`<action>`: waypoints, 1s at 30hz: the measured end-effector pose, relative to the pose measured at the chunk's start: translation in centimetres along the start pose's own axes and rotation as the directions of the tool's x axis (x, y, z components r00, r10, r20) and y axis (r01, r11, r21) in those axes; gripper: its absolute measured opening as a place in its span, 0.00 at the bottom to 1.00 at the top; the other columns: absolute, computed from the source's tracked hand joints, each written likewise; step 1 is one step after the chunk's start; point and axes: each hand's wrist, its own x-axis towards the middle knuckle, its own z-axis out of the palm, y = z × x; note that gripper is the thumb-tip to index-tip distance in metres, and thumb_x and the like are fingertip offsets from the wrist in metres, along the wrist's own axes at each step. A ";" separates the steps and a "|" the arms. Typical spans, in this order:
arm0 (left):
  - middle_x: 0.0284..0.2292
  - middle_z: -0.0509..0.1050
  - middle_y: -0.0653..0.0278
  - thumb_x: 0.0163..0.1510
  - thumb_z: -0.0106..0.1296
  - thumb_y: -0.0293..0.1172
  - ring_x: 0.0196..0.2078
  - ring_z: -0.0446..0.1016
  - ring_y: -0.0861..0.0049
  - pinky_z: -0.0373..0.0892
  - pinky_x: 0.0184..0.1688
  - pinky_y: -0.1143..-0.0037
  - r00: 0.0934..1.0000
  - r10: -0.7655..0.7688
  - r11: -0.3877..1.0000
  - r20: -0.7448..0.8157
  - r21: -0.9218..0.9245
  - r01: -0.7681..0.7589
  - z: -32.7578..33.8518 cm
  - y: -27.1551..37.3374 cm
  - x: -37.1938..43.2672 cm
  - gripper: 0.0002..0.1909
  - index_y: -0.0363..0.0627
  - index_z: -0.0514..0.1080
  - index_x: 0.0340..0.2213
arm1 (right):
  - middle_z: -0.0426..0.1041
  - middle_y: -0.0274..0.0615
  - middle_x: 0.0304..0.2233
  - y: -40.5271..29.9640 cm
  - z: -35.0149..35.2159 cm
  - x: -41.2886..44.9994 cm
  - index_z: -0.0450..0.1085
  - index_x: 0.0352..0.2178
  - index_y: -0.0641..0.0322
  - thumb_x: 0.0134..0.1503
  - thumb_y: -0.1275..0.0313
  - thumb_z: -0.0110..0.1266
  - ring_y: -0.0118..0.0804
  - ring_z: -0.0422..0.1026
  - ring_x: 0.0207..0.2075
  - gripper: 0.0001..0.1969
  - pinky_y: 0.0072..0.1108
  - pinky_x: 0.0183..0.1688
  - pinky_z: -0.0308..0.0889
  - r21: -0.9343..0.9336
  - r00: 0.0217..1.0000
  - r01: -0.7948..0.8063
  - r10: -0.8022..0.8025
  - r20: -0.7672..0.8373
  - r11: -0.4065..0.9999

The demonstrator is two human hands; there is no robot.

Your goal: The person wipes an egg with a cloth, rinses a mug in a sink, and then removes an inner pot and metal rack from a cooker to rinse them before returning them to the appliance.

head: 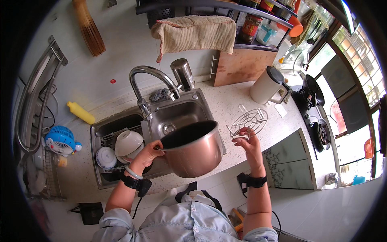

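Observation:
My left hand [148, 155] grips the rim of a copper-coloured pot [196, 154] with a dark inside. The pot is tilted and hangs over the front edge of the steel double sink [181, 112]. Off to its right, my right hand [248, 145] pinches a leg of a round wire steaming rack [249, 121]. That rack is above the speckled countertop [239, 96]; whether any part rests on it I cannot tell. Behind the pot a curved chrome faucet [137, 81] arches over the sink. White bowls [128, 142] sit on a rack in the left basin.
An electric kettle [266, 86] stands on the counter, with a wooden cutting board [242, 68] leaning behind. A gas stove [320, 136] lies at the right. A yellow bottle [81, 112] and a blue fan [60, 140] are at the left. A towel [196, 33] hangs above the sink.

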 end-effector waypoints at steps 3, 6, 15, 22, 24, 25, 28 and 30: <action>0.40 0.65 0.56 0.30 0.63 0.23 0.45 0.65 0.67 0.63 0.44 0.75 0.830 0.555 0.726 0.058 0.453 -0.517 3.3 3.6 -1.2 0.17 0.43 0.62 0.20 | 0.66 0.36 0.29 -3.6 0.1 -0.3 0.60 0.38 0.67 0.46 0.80 0.55 0.28 0.71 0.31 0.17 0.16 0.35 0.68 -0.182 0.999 0.035 -0.028 0.038 0.983; 0.49 0.56 0.52 0.27 0.65 0.24 0.50 0.59 0.63 0.61 0.47 0.74 0.768 0.634 0.599 0.086 0.573 -0.559 4.6 4.1 -1.5 0.19 0.42 0.61 0.18 | 0.66 0.37 0.31 -6.8 1.9 -0.1 0.64 0.33 0.64 0.44 0.81 0.56 0.26 0.71 0.29 0.13 0.15 0.33 0.68 -0.583 0.954 0.153 0.033 0.297 0.798; 0.53 0.51 0.47 0.27 0.65 0.29 0.47 0.64 0.59 0.63 0.44 0.73 0.663 0.739 0.439 0.124 0.657 -0.613 8.1 4.7 -2.3 0.18 0.43 0.63 0.17 | 0.70 0.43 0.26 -0.3 6.1 2.6 0.67 0.31 0.62 0.41 0.75 0.56 0.39 0.71 0.30 0.12 0.21 0.31 0.68 -0.714 0.667 0.675 0.259 0.698 0.186; 0.53 0.48 0.41 0.29 0.65 0.32 0.46 0.65 0.56 0.63 0.45 0.72 0.621 0.774 0.437 0.124 0.606 -0.665 8.7 3.8 -3.0 0.18 0.44 0.64 0.18 | 0.73 0.41 0.28 1.1 9.3 3.0 0.72 0.26 0.59 0.45 0.75 0.51 0.37 0.73 0.32 0.05 0.19 0.33 0.69 -0.726 0.623 0.687 0.543 0.563 -0.036; 0.53 0.48 0.41 0.29 0.65 0.31 0.47 0.65 0.55 0.62 0.45 0.72 0.603 0.787 0.419 0.130 0.604 -0.677 8.6 3.3 -3.0 0.18 0.44 0.64 0.18 | 0.73 0.42 0.29 0.8 9.8 2.7 0.72 0.27 0.59 0.45 0.74 0.50 0.38 0.73 0.33 0.06 0.20 0.33 0.69 -0.726 0.603 0.687 0.592 0.535 -0.043; 0.53 0.49 0.41 0.28 0.65 0.31 0.48 0.64 0.55 0.62 0.46 0.72 0.598 0.794 0.427 0.113 0.596 -0.680 8.7 3.2 -3.0 0.18 0.44 0.64 0.18 | 0.73 0.42 0.29 0.7 9.8 2.4 0.72 0.28 0.59 0.46 0.74 0.50 0.38 0.73 0.34 0.07 0.21 0.34 0.69 -0.715 0.602 0.697 0.585 0.543 -0.054; 0.52 0.50 0.42 0.28 0.66 0.30 0.50 0.62 0.55 0.60 0.48 0.71 0.603 0.794 0.461 0.083 0.564 -0.685 8.9 3.4 -3.2 0.18 0.44 0.64 0.19 | 0.73 0.42 0.31 0.6 9.8 2.4 0.72 0.29 0.60 0.46 0.73 0.50 0.38 0.73 0.35 0.07 0.22 0.34 0.69 -0.705 0.592 0.707 0.594 0.544 -0.058; 0.52 0.51 0.42 0.28 0.66 0.30 0.51 0.61 0.55 0.60 0.49 0.71 0.614 0.786 0.485 0.073 0.543 -0.685 9.0 3.5 -3.2 0.18 0.44 0.64 0.19 | 0.73 0.42 0.31 0.4 9.6 2.7 0.72 0.29 0.60 0.46 0.72 0.50 0.37 0.73 0.35 0.08 0.22 0.34 0.69 -0.708 0.584 0.705 0.607 0.539 -0.050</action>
